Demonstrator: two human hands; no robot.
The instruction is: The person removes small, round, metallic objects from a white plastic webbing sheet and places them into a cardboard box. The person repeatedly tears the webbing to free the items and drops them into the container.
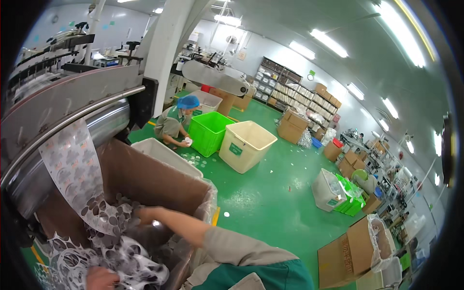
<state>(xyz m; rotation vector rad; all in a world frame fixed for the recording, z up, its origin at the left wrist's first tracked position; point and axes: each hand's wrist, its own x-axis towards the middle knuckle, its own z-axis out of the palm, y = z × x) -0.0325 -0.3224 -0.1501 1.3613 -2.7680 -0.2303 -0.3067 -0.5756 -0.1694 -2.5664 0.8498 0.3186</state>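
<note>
A printed strip [75,166] hangs from a metal roller [104,123] into a large cardboard box [150,169] lined with clear plastic. Below it lies a tangle of white punched-out web [137,263], full of round holes and partly smeared by motion. My left hand [101,279] is low in the picture against this web; its blurred fingers do not show clearly. My right hand [145,216] reaches into the box near the strip's lower end, beside several round grey discs [123,199]. Its fingers are lost in blur and shadow.
Beyond the box, a person in a blue cap [176,121] crouches by a bright green bin [209,133] and a cream bin [246,145]. White discs [195,159] are scattered on the green floor. A cardboard carton [345,253] stands at the right.
</note>
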